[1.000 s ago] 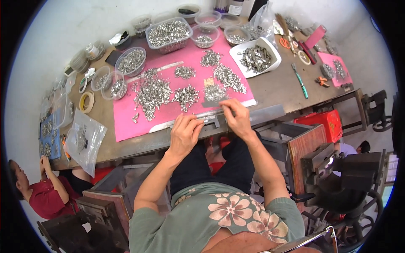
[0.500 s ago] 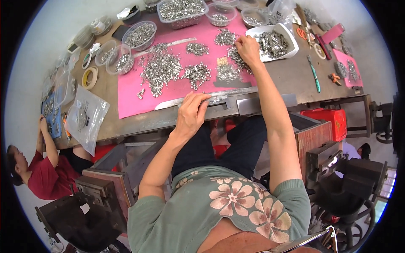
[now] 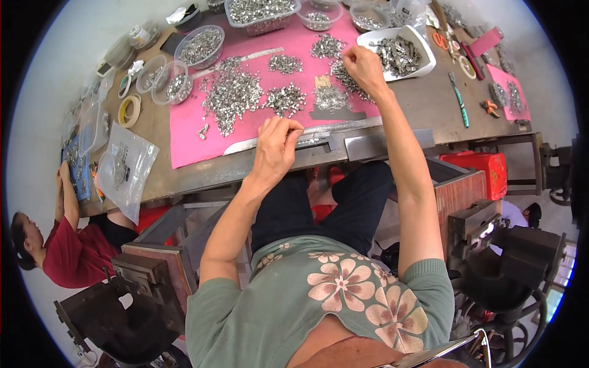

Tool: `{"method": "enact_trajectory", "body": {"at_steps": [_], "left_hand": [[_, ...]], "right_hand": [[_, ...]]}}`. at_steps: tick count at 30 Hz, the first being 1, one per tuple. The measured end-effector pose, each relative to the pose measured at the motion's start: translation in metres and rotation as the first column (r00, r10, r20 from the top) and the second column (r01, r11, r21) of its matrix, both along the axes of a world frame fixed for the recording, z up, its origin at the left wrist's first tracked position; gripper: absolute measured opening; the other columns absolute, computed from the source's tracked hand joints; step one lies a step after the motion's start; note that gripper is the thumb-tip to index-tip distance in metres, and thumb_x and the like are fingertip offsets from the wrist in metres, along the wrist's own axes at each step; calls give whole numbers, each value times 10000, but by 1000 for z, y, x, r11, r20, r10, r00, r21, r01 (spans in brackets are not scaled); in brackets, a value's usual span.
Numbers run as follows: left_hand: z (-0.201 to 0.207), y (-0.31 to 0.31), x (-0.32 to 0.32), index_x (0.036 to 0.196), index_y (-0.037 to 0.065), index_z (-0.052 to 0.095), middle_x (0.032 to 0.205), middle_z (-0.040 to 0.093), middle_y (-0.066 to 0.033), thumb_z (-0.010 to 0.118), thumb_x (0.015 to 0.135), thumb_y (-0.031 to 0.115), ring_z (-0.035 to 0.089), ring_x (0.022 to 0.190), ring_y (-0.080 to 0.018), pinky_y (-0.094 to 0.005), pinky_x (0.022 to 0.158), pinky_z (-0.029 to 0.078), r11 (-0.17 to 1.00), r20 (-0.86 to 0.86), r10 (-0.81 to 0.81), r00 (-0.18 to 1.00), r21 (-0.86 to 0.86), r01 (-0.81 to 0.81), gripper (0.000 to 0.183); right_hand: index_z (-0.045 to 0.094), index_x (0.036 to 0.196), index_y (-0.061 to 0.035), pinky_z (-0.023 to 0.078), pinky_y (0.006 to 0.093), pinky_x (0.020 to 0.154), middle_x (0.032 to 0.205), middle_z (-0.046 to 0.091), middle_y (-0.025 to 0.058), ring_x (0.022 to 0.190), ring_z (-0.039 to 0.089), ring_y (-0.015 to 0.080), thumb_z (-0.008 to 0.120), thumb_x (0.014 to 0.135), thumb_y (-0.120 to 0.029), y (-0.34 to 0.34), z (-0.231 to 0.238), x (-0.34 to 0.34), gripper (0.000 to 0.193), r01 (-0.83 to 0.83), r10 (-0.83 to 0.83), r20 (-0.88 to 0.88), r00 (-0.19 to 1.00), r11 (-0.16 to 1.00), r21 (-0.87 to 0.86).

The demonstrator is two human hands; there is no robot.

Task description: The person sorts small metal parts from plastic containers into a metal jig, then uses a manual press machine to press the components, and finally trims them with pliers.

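Observation:
My left hand [image 3: 275, 146] is at the table's near edge, its thumb and bent fingers pinched together beside a long flat metal strip [image 3: 245, 145]. Whatever lies between those fingertips is too small to make out. My right hand [image 3: 368, 70] is farther out, fingers closed, over a dark pile of small metal pieces [image 3: 345, 75] beside a white tray [image 3: 425, 66]. Its fingertips hide anything held. Between the hands lies a bundle of thin silvery pins [image 3: 331, 98] on the pink mat [image 3: 190, 144]. Small metal parts [image 3: 285, 100] form a heap near my left hand.
Clear tubs [image 3: 200, 48] of metal parts line the back. A tape roll [image 3: 129, 111] and plastic bag [image 3: 130, 162] lie left; a teal-handled tool [image 3: 458, 100] and pliers [image 3: 489, 108] lie right. A co-worker in a red shirt [image 3: 80, 257] sits at far left.
The view has shifted slightly. My left fingers have drawn closer together and moved a little away from the slotted end of the strip. My right hand stays over about the same pile.

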State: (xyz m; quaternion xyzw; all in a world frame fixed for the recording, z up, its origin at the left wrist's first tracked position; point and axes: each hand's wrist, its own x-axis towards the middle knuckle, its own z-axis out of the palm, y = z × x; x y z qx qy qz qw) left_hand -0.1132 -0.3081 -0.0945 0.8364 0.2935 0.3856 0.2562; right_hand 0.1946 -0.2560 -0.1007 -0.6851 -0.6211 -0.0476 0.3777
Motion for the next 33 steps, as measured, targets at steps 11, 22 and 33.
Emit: {"method": "enact_trajectory", "body": {"at_steps": [11,22,33], "left_hand": [[-14,43,28,937,76,676,879,634,-63,691,891,102,583,911,-267,-417,900,385,970,-256,-190,948,102,222,55],[-4,40,23,945,64,631,882,637,-80,652,913,62,595,905,-285,-420,874,409,965,-243,-225,943,80,251,39],[-6,7,-6,939,20,655,896,627,-97,660,915,77,570,866,-282,-397,797,448,970,-26,-194,981,-156,188,62]], "right_hand": [[703,905,16,491,324,608,723,654,93,644,611,165,750,855,-71,-130,-6,-59,111,-75,45,-235,971,990,-122],[714,905,-15,505,341,655,795,627,86,719,642,213,754,839,-31,-135,-14,-56,78,-144,137,-120,983,988,-48],[696,881,-53,432,371,743,793,606,59,743,591,238,754,856,-101,-134,-24,-64,79,-2,6,-133,991,999,35]]}}
